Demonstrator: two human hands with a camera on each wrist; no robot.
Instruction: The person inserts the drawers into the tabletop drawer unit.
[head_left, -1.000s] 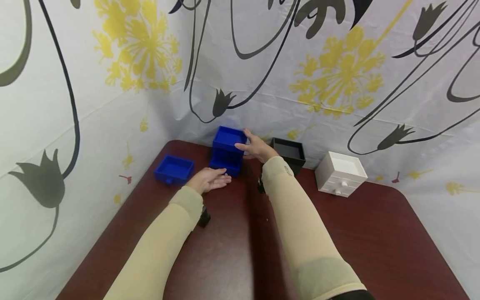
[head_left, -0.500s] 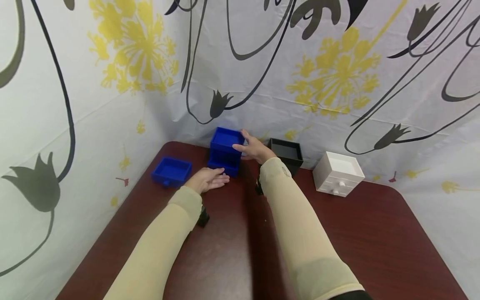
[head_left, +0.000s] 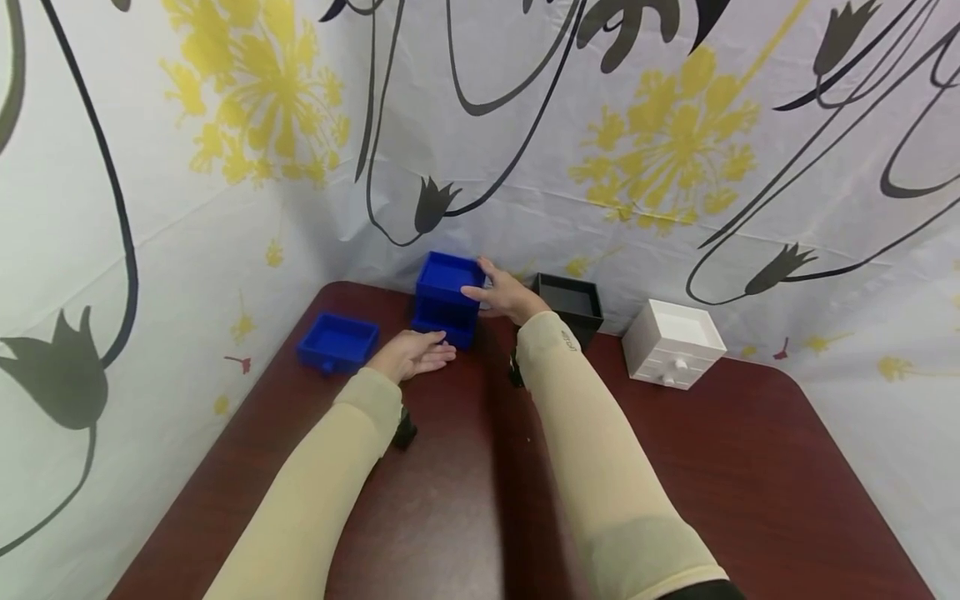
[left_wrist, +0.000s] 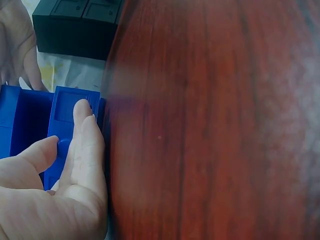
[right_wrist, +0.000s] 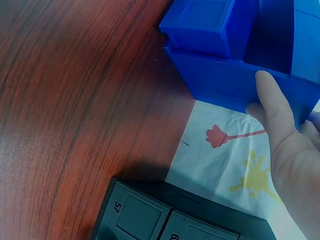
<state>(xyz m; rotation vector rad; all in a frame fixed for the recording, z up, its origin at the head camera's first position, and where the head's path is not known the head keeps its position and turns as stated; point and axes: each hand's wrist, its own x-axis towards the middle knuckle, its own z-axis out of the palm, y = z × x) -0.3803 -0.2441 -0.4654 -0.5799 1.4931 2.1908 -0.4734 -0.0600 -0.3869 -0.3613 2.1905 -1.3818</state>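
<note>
A blue cabinet [head_left: 450, 275] stands at the back of the dark red table, with an open gap above its bottom drawer [left_wrist: 70, 107], which juts out in front. My left hand [head_left: 412, 354] is at that drawer's front, palm turned up and fingers straight. In the left wrist view the small round knob [left_wrist: 63, 146] lies between its thumb tip and fingers. My right hand [head_left: 510, 296] rests against the cabinet's right side, fingers extended toward the back. Its thumb [right_wrist: 275, 100] presses on the side wall. A separate blue drawer [head_left: 337, 340] lies to the left, hollow side up.
A black cabinet [head_left: 570, 302] stands right of the blue one, close to my right hand. Farther right is a white cabinet [head_left: 673, 343] with round knobs. A patterned cloth [head_left: 517, 200] hangs behind, along the table's back edge.
The head view has shifted slightly, so everything appears a little farther left. Both hands keep their places at the blue cabinet.
</note>
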